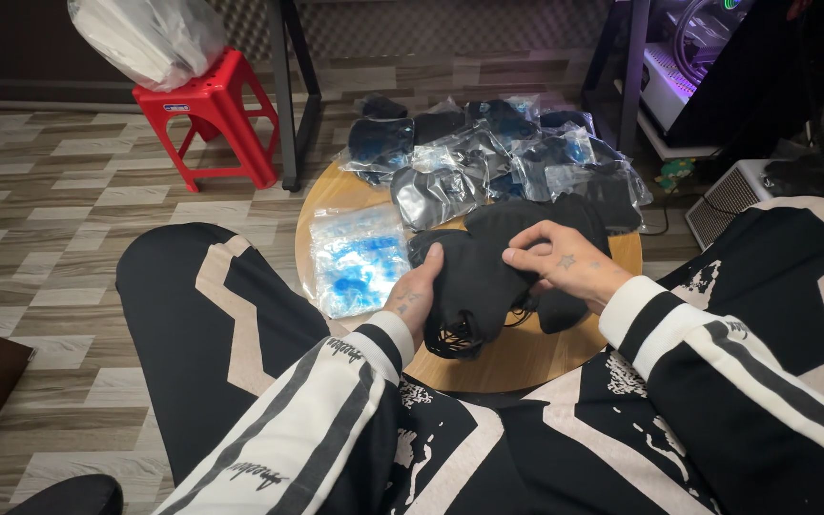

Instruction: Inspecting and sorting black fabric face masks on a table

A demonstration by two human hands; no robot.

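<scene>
Hands busy w/ black cloth [488, 277] over worktop [526, 358]: left hand [419, 291] grips edge, right hand [560, 262] pinches top. Prob. mid-fold; next needs bag [360, 262].

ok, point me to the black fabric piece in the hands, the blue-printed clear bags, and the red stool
black fabric piece [477, 277], head view, middle of the cloth
blue-printed clear bags [360, 259], head view, centre of the top bag
red stool [204, 88], head view, seat top

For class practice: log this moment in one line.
left hand: holds black cloth | right hand: pinches cloth | round table: bagged items
</scene>
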